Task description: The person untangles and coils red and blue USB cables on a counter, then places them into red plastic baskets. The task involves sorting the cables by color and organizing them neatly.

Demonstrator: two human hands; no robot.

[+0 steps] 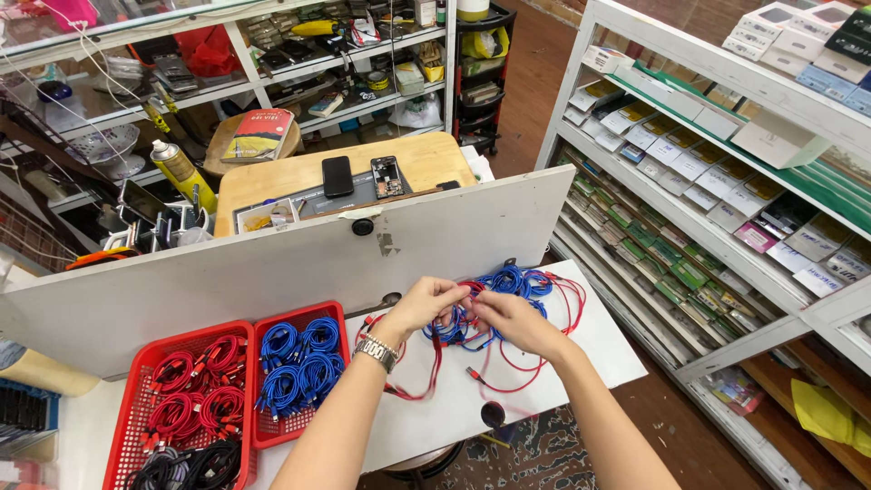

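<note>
Head view: left hand (425, 304) and right hand (513, 322) both pinch a loose tangle of red and blue cables (508, 299) at table (435, 417) centre, fingers closed on the strands. Red baskets (195, 399) at 9 o'clock hold coiled red, blue and black cables. White divider board (272, 263) at 12.

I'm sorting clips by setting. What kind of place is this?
Probably a small phone repair and accessory shop. Boxed accessories fill the shelves, an opened phone lies on a wooden table, and both hands, left hand and right hand, work on loose cables beside red baskets.
</note>
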